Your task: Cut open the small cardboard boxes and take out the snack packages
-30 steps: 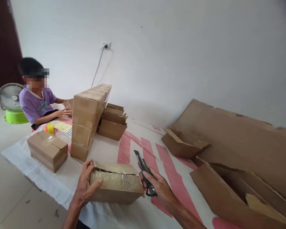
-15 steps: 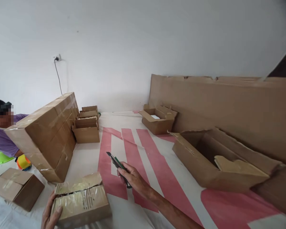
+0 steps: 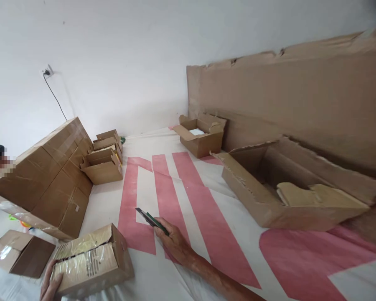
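A green-and-black utility knife [image 3: 155, 221] is gripped in my right hand [image 3: 172, 240], its blade pointing up and to the left above the red-and-white sheet [image 3: 192, 209]. At the lower left, my left hand [image 3: 51, 282] is wrapped round the near left end of a taped cardboard box [image 3: 94, 261]. Clear tape covers the top of this box, and a dark slit runs between its flaps. Some space separates the knife from the box.
Left of the held box sits another closed carton [image 3: 34, 255]. Behind it stands a stack of taped cartons [image 3: 47, 175], with open small boxes [image 3: 103, 171] beside it. On the right are a large open box [image 3: 247, 196], a smaller open one [image 3: 200, 140] and a cardboard panel [image 3: 285, 96]. A person's head shows far left.
The view has tilted and shifted, so the surroundings appear turned. The held box shows more of its right end. Both hands keep their holds on the box and the knife.
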Demonstrator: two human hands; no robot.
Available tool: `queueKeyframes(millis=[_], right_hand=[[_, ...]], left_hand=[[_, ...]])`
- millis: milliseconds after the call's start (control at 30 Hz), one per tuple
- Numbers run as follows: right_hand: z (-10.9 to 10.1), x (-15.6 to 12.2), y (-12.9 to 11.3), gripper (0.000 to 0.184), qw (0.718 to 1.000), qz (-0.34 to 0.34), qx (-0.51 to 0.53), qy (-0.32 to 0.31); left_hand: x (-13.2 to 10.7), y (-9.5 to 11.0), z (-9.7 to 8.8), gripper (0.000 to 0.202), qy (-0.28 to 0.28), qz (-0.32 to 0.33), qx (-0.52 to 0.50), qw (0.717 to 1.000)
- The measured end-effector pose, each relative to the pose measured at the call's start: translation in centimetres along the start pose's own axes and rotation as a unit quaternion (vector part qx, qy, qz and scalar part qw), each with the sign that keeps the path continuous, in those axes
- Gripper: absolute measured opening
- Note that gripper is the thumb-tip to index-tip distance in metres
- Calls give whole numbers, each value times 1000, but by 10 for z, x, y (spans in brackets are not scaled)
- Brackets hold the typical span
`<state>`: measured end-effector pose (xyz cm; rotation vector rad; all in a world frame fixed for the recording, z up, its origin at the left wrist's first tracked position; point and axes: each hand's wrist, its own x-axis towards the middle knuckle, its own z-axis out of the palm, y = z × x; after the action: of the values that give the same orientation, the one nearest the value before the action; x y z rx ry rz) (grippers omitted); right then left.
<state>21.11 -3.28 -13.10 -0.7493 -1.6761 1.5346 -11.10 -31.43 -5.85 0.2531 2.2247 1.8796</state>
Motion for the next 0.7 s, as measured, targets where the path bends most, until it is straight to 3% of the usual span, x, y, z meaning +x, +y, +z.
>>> queueKeyframes(millis=[300, 700], right_hand=[[3, -6, 10, 48, 1000, -2, -23, 17], [4, -17, 9, 53, 999, 16, -43, 21]], left_hand=[[-7, 10, -2, 70, -21, 2, -36, 999], [-25, -2, -1, 74, -40, 29, -82, 995]])
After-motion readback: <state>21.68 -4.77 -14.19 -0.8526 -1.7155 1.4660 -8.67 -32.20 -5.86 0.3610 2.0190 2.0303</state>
